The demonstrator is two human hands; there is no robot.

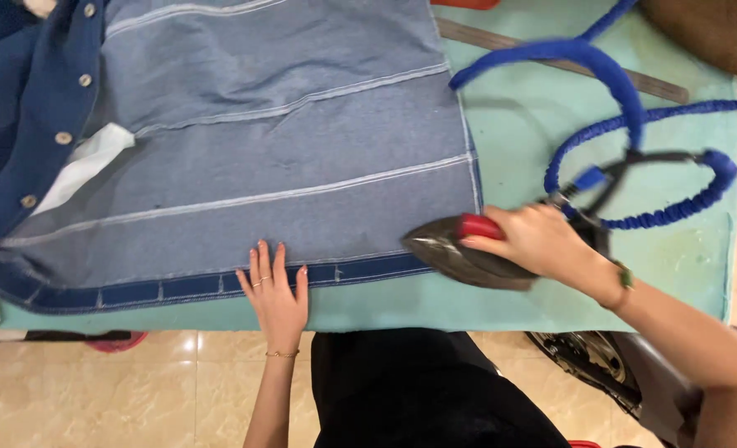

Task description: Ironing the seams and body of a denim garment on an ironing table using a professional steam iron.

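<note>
Basically ironing station: green padded table [551, 108], tan tiled floor [177, 382].
Left hand [275, 290] lay flat, fingers spread, on denim garment [285, 149] hem; right hand [534, 241] gripped iron [459, 253] just beside it.

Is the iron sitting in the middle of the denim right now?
No, the iron under the right hand sits at the denim garment's lower right corner, mostly on the green table cover.

We note a pale green padded table [551, 307] filling the view, glossy beige floor tiles [194, 390] below its near edge, even indoor light, a metal ruler [551, 58] at the far side
</note>
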